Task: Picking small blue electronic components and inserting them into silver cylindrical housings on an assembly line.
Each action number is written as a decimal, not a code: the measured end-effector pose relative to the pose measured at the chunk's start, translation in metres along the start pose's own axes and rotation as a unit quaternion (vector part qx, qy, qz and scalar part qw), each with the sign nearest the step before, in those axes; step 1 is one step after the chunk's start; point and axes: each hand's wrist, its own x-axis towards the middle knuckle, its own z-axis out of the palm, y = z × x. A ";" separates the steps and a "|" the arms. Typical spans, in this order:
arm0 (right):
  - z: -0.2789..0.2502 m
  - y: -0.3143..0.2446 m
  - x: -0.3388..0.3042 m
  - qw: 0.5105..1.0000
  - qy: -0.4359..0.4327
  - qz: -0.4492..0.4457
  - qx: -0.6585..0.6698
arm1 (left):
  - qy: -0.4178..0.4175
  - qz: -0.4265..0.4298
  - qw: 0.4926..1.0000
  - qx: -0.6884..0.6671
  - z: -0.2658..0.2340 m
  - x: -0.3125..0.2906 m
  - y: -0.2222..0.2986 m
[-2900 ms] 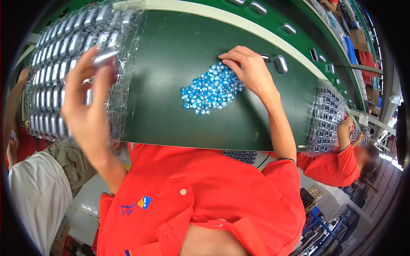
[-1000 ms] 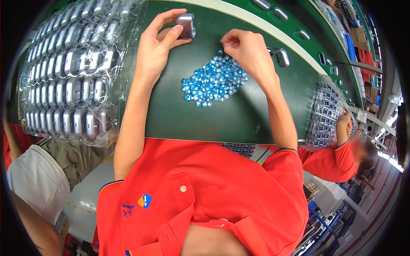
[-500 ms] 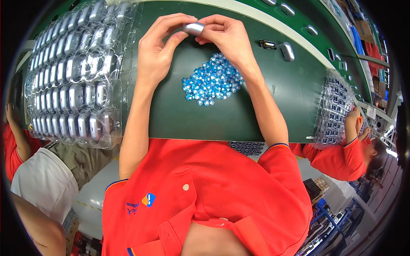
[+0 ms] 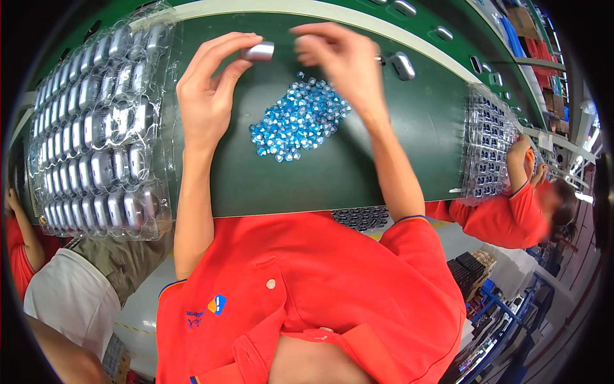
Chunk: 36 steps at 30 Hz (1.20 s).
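Observation:
My left hand [image 4: 206,93] pinches a small silver case [image 4: 259,51] with rounded ends between thumb and fingertips, above the green work surface. My right hand [image 4: 345,67] is apart from the case, to its right, and its fingers are smeared by motion. Below and between the hands lies a pile of small blue, shiny, bead-like pieces [image 4: 297,121]. One such piece [image 4: 300,75] sits just off the pile's far edge. Another silver case [image 4: 403,66] rests beyond the right hand, and a small dark part [image 4: 380,60] beside it is mostly hidden by that hand.
Stacked clear plastic trays [image 4: 96,128] of silver cases stand at the left. More clear trays [image 4: 487,141] with dark parts are at the right, beside a co-worker in a red shirt [image 4: 499,217]. Past a pale rail [image 4: 307,9], silver cases [image 4: 442,32] lie on a green strip.
My right hand has come away from the silver case, which stays in my left hand. The whole view has shifted slightly, moving the pile and trays leftward in it.

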 end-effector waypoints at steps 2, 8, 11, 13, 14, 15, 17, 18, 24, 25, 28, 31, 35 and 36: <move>-0.036 -0.004 -0.007 0.943 0.067 -0.049 -0.323 | 0.009 -0.017 1.000 -0.006 -0.004 -0.002 -0.001; -0.089 0.047 -0.014 0.839 0.016 -0.225 -0.495 | 0.012 -0.105 0.991 -0.077 -0.006 0.002 -0.005; -0.085 0.053 -0.005 0.854 0.014 -0.186 -0.486 | 0.020 -0.129 0.986 -0.104 -0.006 0.000 -0.008; -0.077 0.052 -0.002 0.862 0.014 -0.168 -0.478 | 0.025 -0.140 0.983 -0.114 -0.008 0.000 -0.009; -0.065 0.047 0.000 0.892 0.009 -0.162 -0.422 | 0.027 -0.144 0.983 -0.113 -0.009 0.000 -0.010; -0.053 0.039 0.000 0.918 0.004 -0.153 -0.365 | 0.028 -0.149 0.982 -0.115 -0.009 0.000 -0.010; -0.038 0.033 0.001 0.942 0.000 -0.143 -0.305 | 0.027 -0.155 0.981 -0.115 -0.010 -0.001 -0.011; -0.033 0.031 0.003 0.923 -0.009 -0.148 -0.354 | 0.031 -0.155 0.981 -0.114 -0.011 -0.001 -0.012; 0.006 0.015 0.016 0.867 0.032 -0.302 -0.395 | 0.051 -0.157 0.980 -0.114 -0.013 0.000 -0.014; 0.016 0.016 0.016 0.867 0.033 -0.302 -0.395 | 0.049 -0.157 0.980 -0.114 -0.013 0.000 -0.014; 0.043 0.024 0.018 0.874 -0.024 -0.287 -0.393 | 0.054 -0.169 0.977 -0.121 -0.014 0.002 -0.016; 0.045 0.022 0.020 0.931 -0.041 -0.224 -0.285 | 0.050 -0.168 0.978 -0.116 -0.015 0.000 -0.017; 0.037 0.017 0.026 0.992 -0.087 -0.084 0.030 | 0.063 -0.179 0.971 -0.146 -0.013 0.001 -0.013; 0.035 0.016 0.027 0.982 -0.102 -0.028 0.159 | 0.070 -0.185 0.967 -0.163 -0.013 0.002 -0.013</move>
